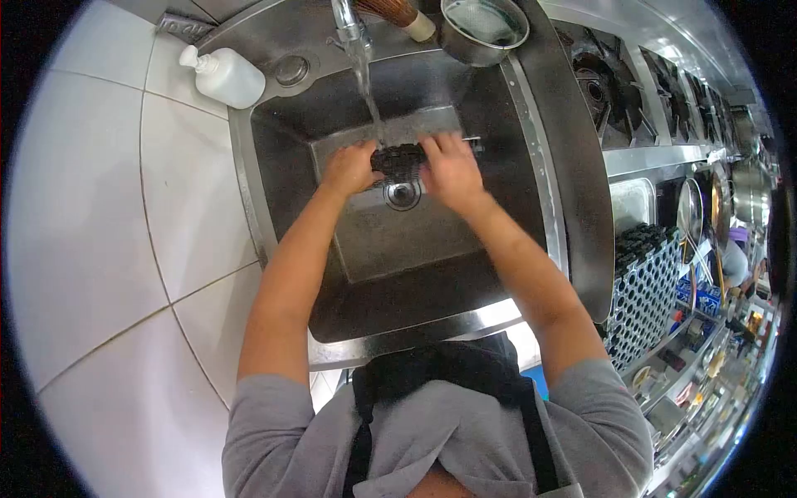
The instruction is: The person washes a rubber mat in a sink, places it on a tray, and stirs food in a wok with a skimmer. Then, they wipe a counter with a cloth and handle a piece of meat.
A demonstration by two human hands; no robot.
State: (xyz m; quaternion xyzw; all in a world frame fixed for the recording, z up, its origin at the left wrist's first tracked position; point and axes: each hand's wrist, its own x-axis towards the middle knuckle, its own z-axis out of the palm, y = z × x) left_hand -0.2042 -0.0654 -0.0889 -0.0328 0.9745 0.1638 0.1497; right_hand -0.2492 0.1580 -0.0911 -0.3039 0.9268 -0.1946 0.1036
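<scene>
A dark, ridged object (398,159) is held in the sink (398,249), under water running from the faucet (352,35). My left hand (352,168) grips its left end with the fingers curled round it. At its right end, my right hand (452,173) rests on it, slightly blurred, with the fingers bent over the top. Just below the object, the round drain (403,195) shows in the sink floor. What the object is cannot be made out.
A white pump bottle (231,78) stands at the sink's upper left corner. Behind the sink are a brush (398,15) and a metal strainer (484,29). Stove burners (604,87) and a perforated black mat (646,290) are to the right.
</scene>
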